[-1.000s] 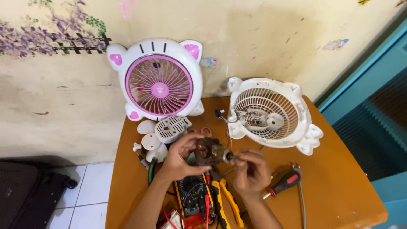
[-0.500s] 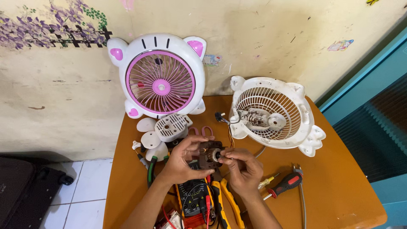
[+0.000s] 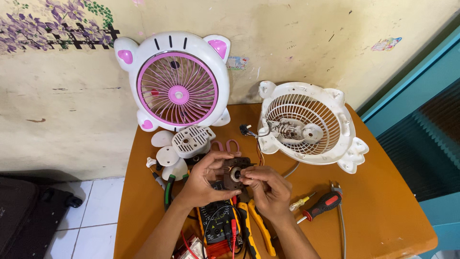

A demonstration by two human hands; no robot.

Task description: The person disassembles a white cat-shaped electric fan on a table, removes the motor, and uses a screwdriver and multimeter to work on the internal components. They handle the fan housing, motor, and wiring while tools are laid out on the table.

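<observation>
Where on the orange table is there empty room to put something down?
Bare table lies right of the red-handled screwdriver, below the white fan shell. A narrow strip runs along the left edge beside the loose fan blade. Around both hands, the motor, multimeter and pliers crowd it.

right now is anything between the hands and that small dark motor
Nothing visible. The left hand grips the small dark motor from its left side, and the right hand has fingertips on its round centre. Both touch it directly.
</observation>
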